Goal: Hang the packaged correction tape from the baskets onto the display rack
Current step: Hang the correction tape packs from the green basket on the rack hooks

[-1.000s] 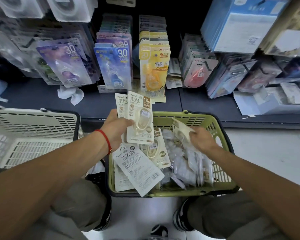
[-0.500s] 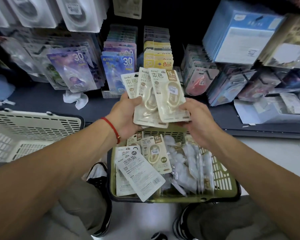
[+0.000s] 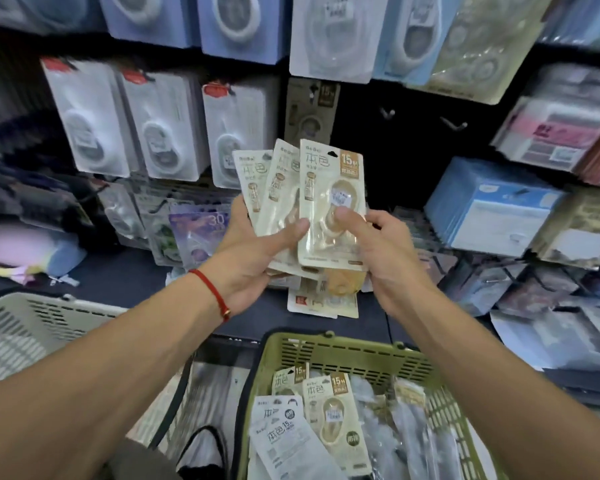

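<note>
Before the display rack (image 3: 413, 140), both hands (image 3: 253, 258) (image 3: 381, 251) hold fanned correction tape packs (image 3: 329, 202).

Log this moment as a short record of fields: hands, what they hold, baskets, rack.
left hand: grips fanned cream correction tape packs
right hand: pinches the front pack
green basket: more packs inside, below the hands
white basket: at left, contents not visible
empty hooks: bare, above the held packs
</note>
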{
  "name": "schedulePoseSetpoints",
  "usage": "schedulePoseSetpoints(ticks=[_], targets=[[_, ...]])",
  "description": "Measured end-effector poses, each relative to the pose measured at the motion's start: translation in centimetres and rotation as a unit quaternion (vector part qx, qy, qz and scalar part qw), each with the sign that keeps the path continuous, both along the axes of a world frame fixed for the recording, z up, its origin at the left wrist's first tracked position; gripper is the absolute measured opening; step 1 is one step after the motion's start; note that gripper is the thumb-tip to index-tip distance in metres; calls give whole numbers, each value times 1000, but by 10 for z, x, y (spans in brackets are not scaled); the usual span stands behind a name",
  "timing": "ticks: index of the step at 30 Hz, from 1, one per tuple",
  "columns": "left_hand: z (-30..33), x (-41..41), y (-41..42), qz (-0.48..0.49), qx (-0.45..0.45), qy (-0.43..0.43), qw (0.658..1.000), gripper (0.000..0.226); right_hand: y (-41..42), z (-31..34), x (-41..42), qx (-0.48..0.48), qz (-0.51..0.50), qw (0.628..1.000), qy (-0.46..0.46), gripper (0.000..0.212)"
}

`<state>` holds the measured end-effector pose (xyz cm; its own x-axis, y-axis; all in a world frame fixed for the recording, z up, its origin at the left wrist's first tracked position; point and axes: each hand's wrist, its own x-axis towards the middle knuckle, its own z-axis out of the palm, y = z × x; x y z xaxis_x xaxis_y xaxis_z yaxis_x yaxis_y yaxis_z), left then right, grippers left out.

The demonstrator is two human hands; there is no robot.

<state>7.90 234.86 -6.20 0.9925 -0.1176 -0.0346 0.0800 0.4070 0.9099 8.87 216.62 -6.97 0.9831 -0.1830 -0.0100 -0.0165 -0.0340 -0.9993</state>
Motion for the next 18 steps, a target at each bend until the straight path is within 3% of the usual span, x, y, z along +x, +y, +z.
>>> schedulePoseSetpoints(ticks=[5, 10, 18], targets=[[7, 20, 29, 101, 56, -47, 992, 75, 23, 21, 24, -37, -29, 997, -59, 58], [7, 25, 48, 233, 139, -120, 955, 81, 35, 32, 38, -79, -57, 988, -122, 41], [4, 24, 58, 277, 133, -154, 939, 75, 46, 22, 35, -68, -73, 982, -160, 36]])
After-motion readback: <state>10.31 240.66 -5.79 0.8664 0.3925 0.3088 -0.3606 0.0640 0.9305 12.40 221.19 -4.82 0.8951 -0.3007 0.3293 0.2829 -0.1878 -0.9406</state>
